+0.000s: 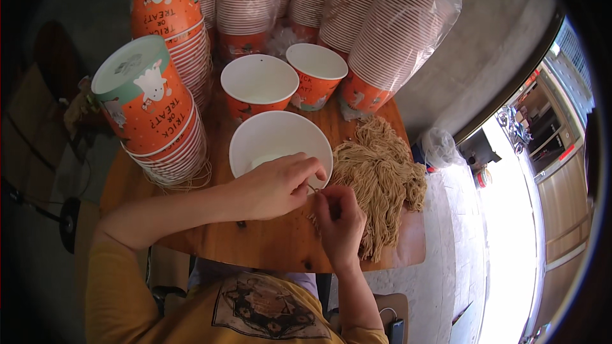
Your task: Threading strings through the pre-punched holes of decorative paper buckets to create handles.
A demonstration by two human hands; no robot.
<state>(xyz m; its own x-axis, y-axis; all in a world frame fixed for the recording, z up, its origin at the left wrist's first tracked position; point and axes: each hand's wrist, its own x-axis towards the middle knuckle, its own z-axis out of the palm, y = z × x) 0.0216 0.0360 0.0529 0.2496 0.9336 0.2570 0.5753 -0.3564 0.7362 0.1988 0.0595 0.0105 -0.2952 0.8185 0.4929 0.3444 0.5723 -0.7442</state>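
A paper bucket (255, 137) stands mouth up in front of me, its white inside showing. My left hand (277, 185) reaches across its near rim with curled fingers. Close beside it, my right hand (338, 216) pinches with thumb and forefinger at the bucket's near right edge. A short piece of tan string (312, 188) shows between the fingertips of both hands; the rest of it is hidden by the fingers. Right of the bucket lies a big heap of tan strings (382, 181), next to my right hand.
Two more orange buckets, a wider one (260, 79) and a smaller one (317, 64), stand behind. Upside-down stacked buckets (143, 102) with strings hanging at the rims are at left. Tall plastic-wrapped stacks (401, 25) line the back of the wooden table (210, 242).
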